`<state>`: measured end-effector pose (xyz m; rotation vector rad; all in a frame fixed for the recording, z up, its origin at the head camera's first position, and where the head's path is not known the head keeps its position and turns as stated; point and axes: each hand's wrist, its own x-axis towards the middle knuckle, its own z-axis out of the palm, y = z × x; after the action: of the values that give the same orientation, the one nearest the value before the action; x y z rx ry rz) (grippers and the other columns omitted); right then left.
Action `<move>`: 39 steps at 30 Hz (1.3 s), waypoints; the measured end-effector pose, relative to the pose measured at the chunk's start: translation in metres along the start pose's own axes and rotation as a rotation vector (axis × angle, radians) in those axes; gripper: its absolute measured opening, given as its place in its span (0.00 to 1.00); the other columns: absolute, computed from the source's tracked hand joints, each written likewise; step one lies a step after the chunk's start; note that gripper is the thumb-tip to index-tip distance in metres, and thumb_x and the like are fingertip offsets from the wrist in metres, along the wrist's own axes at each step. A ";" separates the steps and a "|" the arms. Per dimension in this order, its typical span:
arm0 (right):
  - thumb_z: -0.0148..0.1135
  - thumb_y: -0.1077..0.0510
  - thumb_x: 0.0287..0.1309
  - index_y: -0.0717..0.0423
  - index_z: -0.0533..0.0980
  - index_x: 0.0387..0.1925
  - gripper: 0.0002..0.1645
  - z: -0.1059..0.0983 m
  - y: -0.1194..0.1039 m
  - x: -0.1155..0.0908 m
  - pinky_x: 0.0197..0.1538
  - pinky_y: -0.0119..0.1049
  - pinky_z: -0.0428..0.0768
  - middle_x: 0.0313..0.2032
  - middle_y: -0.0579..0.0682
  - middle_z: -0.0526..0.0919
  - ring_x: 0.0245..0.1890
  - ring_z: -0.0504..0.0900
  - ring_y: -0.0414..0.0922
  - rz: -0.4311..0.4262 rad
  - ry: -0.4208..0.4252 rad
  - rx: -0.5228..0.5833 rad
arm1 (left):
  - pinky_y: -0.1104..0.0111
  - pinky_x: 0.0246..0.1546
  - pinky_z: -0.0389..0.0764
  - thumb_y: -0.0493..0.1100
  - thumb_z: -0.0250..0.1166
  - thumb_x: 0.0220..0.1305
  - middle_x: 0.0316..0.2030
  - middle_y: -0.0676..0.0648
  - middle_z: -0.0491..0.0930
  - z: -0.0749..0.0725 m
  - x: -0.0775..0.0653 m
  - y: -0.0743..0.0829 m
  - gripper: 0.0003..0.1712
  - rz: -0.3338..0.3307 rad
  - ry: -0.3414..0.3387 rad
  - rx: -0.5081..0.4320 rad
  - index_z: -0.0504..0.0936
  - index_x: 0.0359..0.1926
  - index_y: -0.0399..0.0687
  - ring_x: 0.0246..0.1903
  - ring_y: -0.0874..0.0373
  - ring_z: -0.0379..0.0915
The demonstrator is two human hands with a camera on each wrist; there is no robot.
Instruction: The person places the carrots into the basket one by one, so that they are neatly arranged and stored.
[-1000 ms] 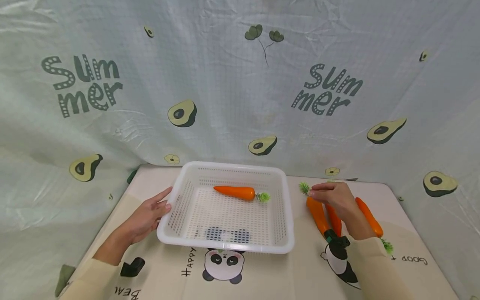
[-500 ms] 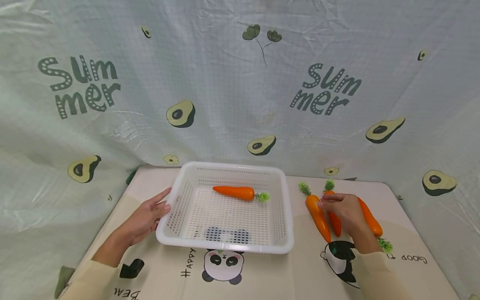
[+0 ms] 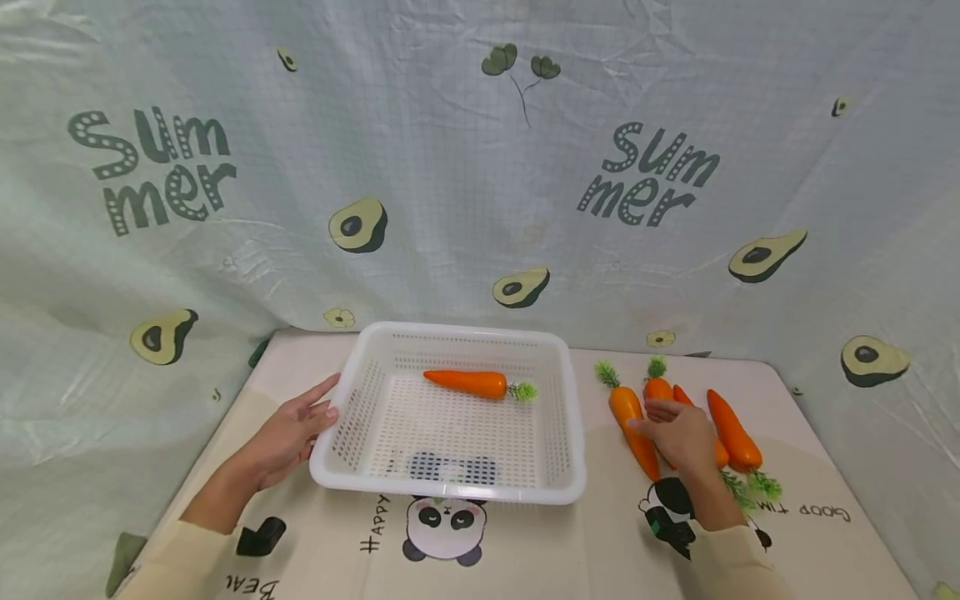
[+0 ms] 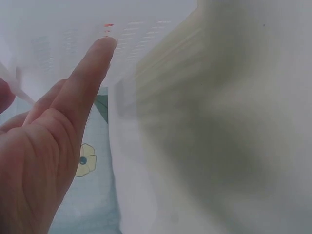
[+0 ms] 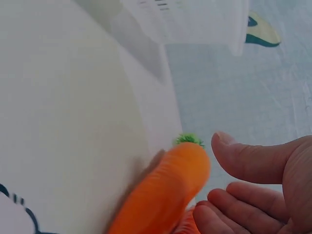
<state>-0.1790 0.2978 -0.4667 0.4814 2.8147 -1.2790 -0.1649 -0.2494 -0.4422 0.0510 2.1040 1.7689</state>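
Observation:
A white perforated plastic basket [image 3: 450, 490] stands mid-table with one carrot [image 3: 468, 383] lying inside. My left hand [image 3: 288, 437] holds its left rim, thumb over the rim and fingers along the outer wall; the index finger [image 4: 85, 78] stretches against that wall in the left wrist view. My right hand [image 3: 681, 432] is over several loose carrots right of the basket, thumb and fingers apart with nothing between them. Nearest its thumb lies a carrot with a green top [image 3: 633, 429]. Another leafy-topped carrot [image 3: 658, 389] is partly covered by the hand.
Farther right lies a carrot [image 3: 733, 433] with its green top toward me; beside it another [image 3: 722, 454] is partly hidden by my right hand. The tabletop cloth [image 3: 540, 558] carries panda prints. A pale curtain [image 3: 450, 167] with avocado prints hangs behind the table.
My right hand has moved from the carrots' green tops down toward me over their bodies, uncovering the tops. My left hand and the basket stay in place.

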 end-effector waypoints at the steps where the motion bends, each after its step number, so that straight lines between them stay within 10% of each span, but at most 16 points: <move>1: 0.74 0.52 0.62 0.67 0.77 0.65 0.35 0.003 0.001 0.000 0.57 0.46 0.86 0.62 0.67 0.82 0.63 0.80 0.64 0.002 -0.003 -0.001 | 0.53 0.54 0.86 0.47 0.53 0.82 0.80 0.31 0.54 0.000 0.000 0.000 0.44 -0.002 0.003 0.003 0.37 0.85 0.53 0.62 0.46 0.79; 16: 0.77 0.56 0.57 0.71 0.75 0.64 0.38 0.025 0.006 0.004 0.61 0.58 0.80 0.61 0.71 0.81 0.60 0.78 0.67 0.010 0.036 -0.096 | 0.55 0.52 0.87 0.47 0.53 0.82 0.79 0.30 0.54 0.000 0.000 0.001 0.44 -0.005 -0.008 -0.007 0.36 0.85 0.52 0.59 0.50 0.80; 39: 0.77 0.62 0.55 0.69 0.78 0.63 0.34 0.016 -0.007 0.005 0.64 0.55 0.80 0.59 0.69 0.83 0.62 0.80 0.65 0.080 0.023 0.071 | 0.51 0.56 0.86 0.47 0.53 0.82 0.80 0.31 0.54 0.000 -0.001 0.000 0.44 -0.001 0.008 0.003 0.37 0.85 0.53 0.62 0.46 0.79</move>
<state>-0.1880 0.2827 -0.4728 0.6086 2.7452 -1.3704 -0.1642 -0.2501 -0.4416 0.0445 2.1118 1.7684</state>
